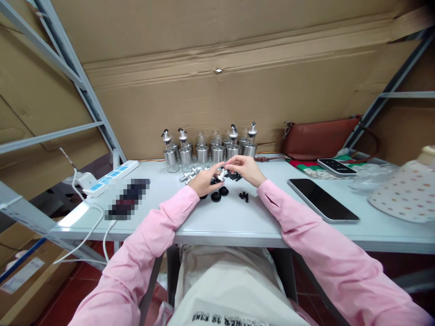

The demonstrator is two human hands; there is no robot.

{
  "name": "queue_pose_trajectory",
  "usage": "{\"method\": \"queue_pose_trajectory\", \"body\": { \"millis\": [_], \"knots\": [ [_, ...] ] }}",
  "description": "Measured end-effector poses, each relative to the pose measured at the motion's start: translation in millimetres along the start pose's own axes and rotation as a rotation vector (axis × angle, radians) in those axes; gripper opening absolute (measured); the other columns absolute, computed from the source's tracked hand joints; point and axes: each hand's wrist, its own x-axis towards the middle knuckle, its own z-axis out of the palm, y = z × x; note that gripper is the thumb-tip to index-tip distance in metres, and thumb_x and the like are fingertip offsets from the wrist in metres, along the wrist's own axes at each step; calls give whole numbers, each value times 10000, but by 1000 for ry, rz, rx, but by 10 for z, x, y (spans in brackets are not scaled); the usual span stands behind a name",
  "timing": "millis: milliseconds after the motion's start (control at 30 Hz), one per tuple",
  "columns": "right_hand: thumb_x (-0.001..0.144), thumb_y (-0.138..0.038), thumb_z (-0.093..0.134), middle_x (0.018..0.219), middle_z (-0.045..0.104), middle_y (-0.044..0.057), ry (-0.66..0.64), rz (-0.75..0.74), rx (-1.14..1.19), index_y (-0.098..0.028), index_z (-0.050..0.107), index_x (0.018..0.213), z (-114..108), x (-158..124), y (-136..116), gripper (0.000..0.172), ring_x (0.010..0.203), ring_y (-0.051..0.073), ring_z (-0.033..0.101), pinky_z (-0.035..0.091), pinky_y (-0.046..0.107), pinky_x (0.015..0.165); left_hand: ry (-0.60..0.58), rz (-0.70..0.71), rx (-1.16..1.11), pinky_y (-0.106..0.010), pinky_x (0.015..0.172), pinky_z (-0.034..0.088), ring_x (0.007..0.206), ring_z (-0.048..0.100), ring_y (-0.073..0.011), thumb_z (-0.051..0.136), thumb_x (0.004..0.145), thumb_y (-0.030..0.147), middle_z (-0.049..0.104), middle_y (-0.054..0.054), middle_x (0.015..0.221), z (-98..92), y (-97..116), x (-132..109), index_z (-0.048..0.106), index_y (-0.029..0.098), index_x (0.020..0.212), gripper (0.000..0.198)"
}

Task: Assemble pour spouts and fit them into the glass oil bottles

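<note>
Took brown bag (316,138) as landmark. Noted cardboard (204,36) behind bag. Found patterned cloth (298,164) at bag's front edge, with small dark-faced device (336,167) near bag. Saw black-screened phone (324,199) lying flat, in front of bag. Recorded dotted white item (404,192) in front of bag and to its right, identity unclear. Logged power strip (118,173) with white charger (86,180) well left of bag.

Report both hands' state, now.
Left hand: closed, holding a spout.
Right hand: closed, thumb and finger pinched near the spout's top; whether they hold a small part cannot be told.
</note>
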Motion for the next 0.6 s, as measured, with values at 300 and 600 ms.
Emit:
{"method": "queue_pose_trajectory", "body": {
  "millis": [300,600],
  "knots": [
    [576,-428,712,718,670,32,-46,-10,-17,-144,650,742,0,15,57,335,642,126,592,502,297,666,28,-10,-25,-293,827,464,834,618,-152,531,774,236,645,-40,954,-25,55,-21,268,183,1333,620],
    [553,-351,740,725,683,28,-54,65,72,-144,687,758,8,-7,9,297,660,129,606,511,319,737,36,-31,-52,-282,815,469,821,617,-150,534,723,186,648,-31,934,-11,42,-16,240,169,1334,678]
  ]
}}
